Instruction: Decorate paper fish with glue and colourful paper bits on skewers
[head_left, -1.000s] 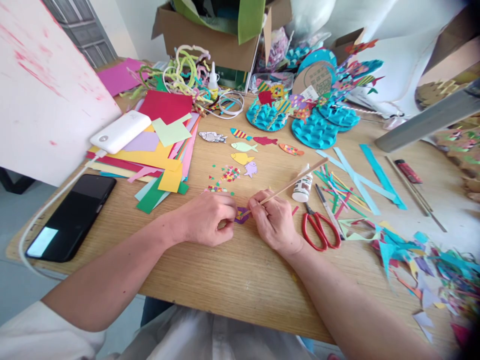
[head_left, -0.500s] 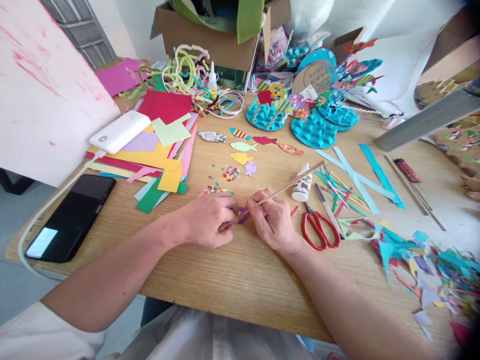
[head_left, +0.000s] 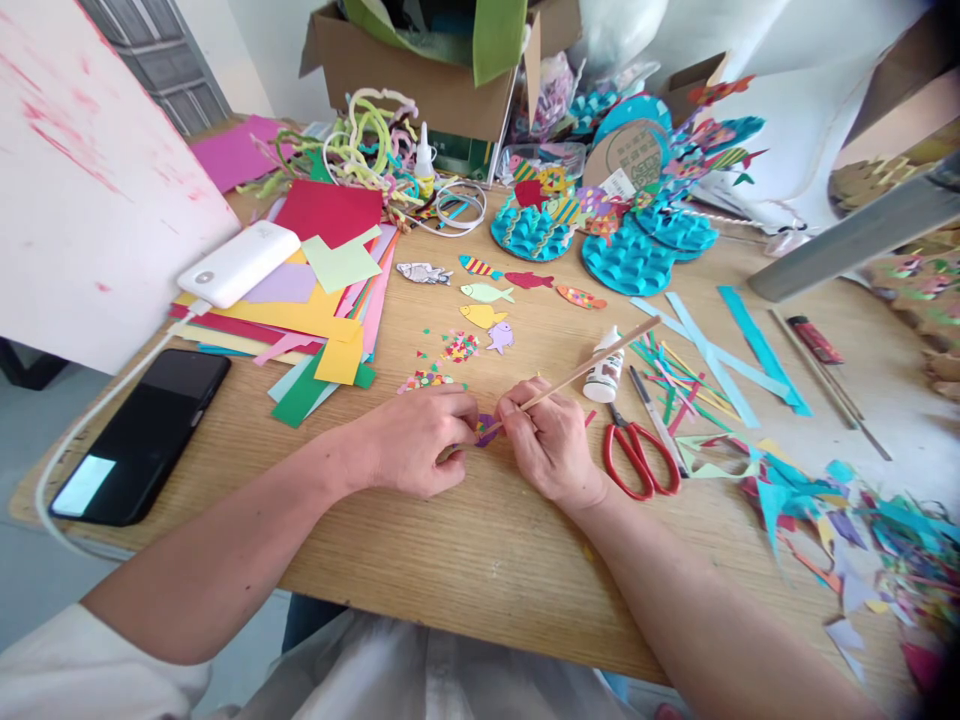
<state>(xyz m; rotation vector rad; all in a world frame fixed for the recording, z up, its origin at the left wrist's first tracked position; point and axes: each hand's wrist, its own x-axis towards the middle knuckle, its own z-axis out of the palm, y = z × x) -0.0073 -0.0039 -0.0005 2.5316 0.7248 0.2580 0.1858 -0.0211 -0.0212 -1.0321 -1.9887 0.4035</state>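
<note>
Presently in hand: one purple paper piece, one thin wooden stick

Purple paper piece [head_left: 487,428]: on the table [head_left: 450,570], between the two hands, with small bright bits on its surface. Presumably very light, thin and soft; likely to crease or skid under a push. Best held flat by its outer edge, away from the bits.

Thin wooden stick [head_left: 592,362]: slanting from the paper up to the far right. Looks light, stiff and slender, probably easy to snap; best gripped low, close to the working end.

Right hand [head_left: 547,440]: thumb and fingers closed round the stick, pen-fashion.

Left hand [head_left: 420,440]: fingers bent, at the left side of the paper; whether they pinch it, press it or merely touch it, cannot tell.

Adjacent: two clusters of paper confetti [head_left: 460,347], just beyond the left hand; lilac paper fish [head_left: 501,337], farther off; red-handled scissors [head_left: 641,460], right of the right hand.

Obscured: left fingertips and the paper's full outline, covered by the hands; the stick's lower tip, too small to make out; print on the white bottle [head_left: 604,370], illegible.
</note>
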